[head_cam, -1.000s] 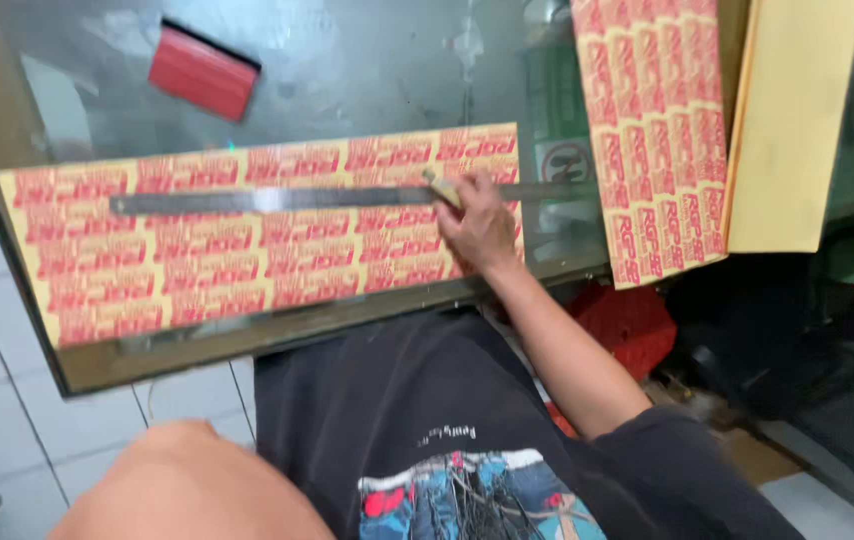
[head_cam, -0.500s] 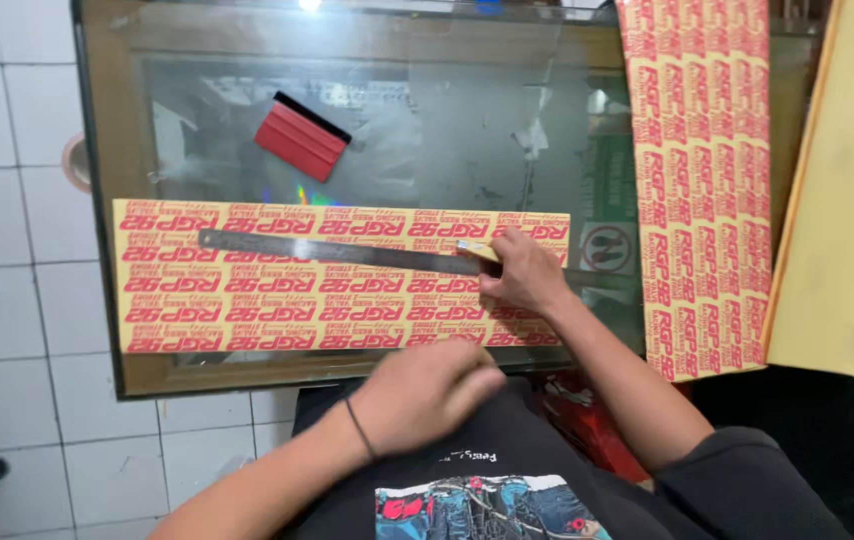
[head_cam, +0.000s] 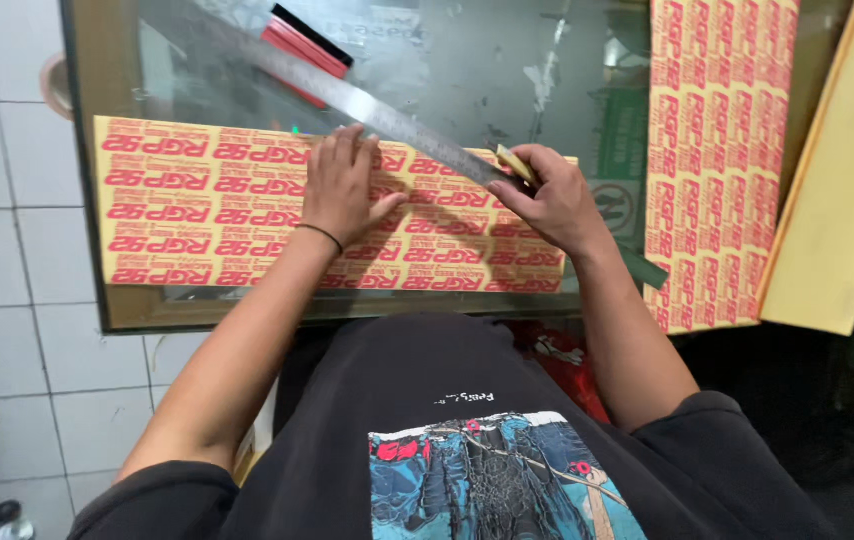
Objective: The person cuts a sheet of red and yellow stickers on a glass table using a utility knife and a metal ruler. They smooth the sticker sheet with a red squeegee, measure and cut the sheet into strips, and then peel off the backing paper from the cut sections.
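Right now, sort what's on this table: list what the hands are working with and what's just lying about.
In use:
- left hand flat on the yellow sticker sheet
- right hand gripping a small yellowish tool
- metal ruler

Lying about:
- red squeegee
- second sticker sheet
- plain yellow board

On the glass desk [head_cam: 507,60] lies a yellow sheet of red stickers [head_cam: 197,215]. The left hand [head_cam: 342,185] presses flat on it, touching a tilted metal ruler [head_cam: 387,112]. The right hand [head_cam: 552,200] pinches a small yellowish knife [head_cam: 515,163] against the ruler's edge.
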